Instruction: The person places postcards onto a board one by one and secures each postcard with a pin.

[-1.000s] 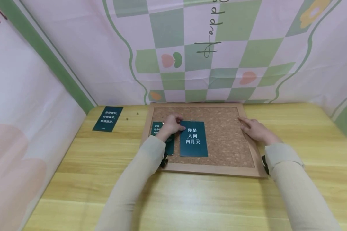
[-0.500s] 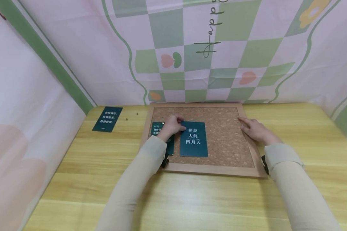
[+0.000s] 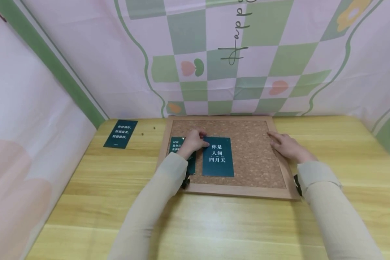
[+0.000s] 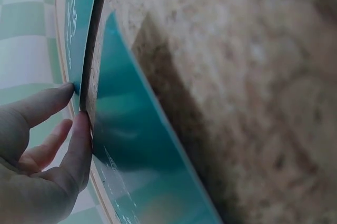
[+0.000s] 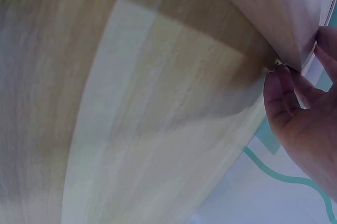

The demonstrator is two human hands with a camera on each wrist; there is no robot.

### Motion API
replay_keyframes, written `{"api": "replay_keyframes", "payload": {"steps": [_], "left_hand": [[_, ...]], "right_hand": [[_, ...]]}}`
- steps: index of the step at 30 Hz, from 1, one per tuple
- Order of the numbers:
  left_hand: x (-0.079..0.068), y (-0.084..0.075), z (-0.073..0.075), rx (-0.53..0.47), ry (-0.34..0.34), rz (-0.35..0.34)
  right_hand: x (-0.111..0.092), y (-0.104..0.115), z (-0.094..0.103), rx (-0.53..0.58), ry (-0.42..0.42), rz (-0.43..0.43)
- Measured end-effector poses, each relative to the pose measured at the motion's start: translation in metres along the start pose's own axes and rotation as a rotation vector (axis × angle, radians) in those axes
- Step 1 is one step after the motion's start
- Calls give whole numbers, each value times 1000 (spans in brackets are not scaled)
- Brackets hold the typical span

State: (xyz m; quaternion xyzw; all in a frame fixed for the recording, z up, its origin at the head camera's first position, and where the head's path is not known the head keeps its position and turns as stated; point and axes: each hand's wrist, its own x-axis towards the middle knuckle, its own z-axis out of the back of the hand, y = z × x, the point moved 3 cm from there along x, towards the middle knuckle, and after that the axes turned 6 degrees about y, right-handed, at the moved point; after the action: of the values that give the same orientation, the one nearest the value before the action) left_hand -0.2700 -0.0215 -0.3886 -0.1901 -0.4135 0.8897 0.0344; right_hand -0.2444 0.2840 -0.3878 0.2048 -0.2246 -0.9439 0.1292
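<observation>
My left hand [image 3: 192, 142] pinches the upper left edge of a dark teal card [image 3: 218, 160] with white lettering. In the left wrist view, thumb and finger meet on that card's edge, which stands slightly off the cork. A second teal card [image 3: 191, 164] lies on the board further left, partly hidden by my left hand and sleeve; a small shiny spot shows near its top. At the wooden-framed cork board's [image 3: 253, 159] right side, my right hand [image 3: 287, 146] grips the frame. The right wrist view has its thumb above the frame and fingers at the edge.
A third teal card [image 3: 121, 134] lies on the wooden table [image 3: 100, 202] at the back left. Two small dark specks sit between it and the board. A printed cloth [image 3: 253, 68] hangs directly behind the board, and another cloth [image 3: 26, 108] borders the left side.
</observation>
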Motion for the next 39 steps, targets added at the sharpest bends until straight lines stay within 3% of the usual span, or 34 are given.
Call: {"api": "replay_keyframes", "payload": {"steps": [23,32,39], "left_hand": [[-4,2,6,-24,-7,-23],[-4,8,23,-33,-22,-40],[-4,11,38,-73,-43,-97]], "right_hand": [[2,5,-4,-92,-26,-32],[0,18,-5,-138,-45,-57],[8,47,-15,-200,-103,42]]}}
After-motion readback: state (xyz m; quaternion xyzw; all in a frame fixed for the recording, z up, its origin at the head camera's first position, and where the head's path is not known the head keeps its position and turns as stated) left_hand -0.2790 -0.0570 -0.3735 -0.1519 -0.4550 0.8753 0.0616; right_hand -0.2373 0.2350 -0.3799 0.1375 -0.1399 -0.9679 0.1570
